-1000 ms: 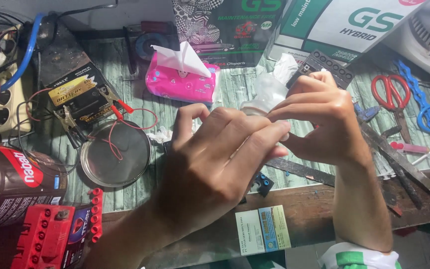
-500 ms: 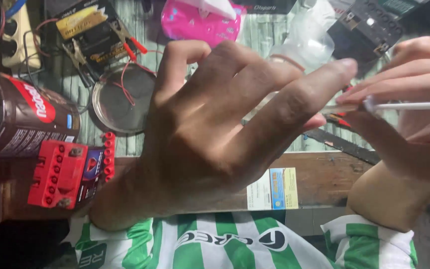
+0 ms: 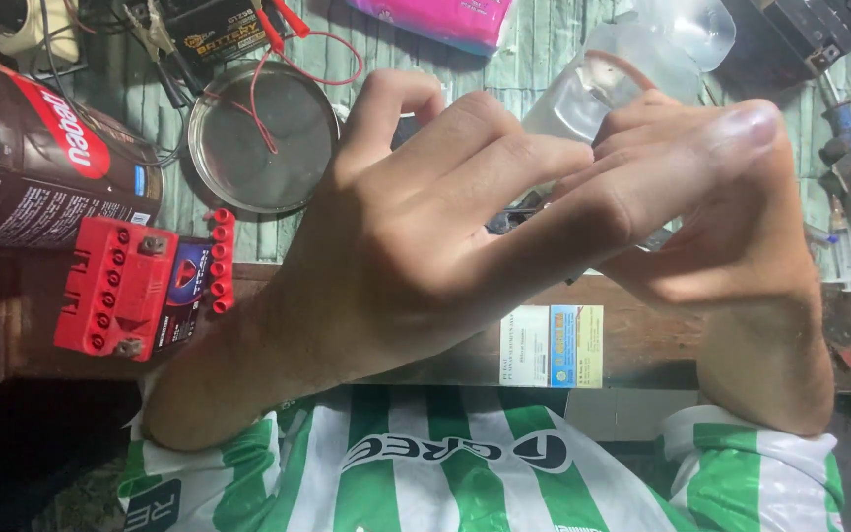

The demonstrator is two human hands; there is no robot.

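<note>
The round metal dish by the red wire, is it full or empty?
Almost empty. The round metal dish shows its bare shiny bottom, and only the thin red wire lies across it. No liquid or parts show inside.

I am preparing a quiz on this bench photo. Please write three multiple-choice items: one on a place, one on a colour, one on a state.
1. Where is the red battery? A left of the hands; B right of the hands; C on the round lid
2. What colours is the shirt? A blue and yellow; B green and white; C black
3. How is the left hand? A a fist; B flat on the bench; C fingers spread, raised

Answers: 1 A, it lies at the left bench edge. 2 B, the stripes show. 3 C, its fingers fan out before the right hand.
</note>
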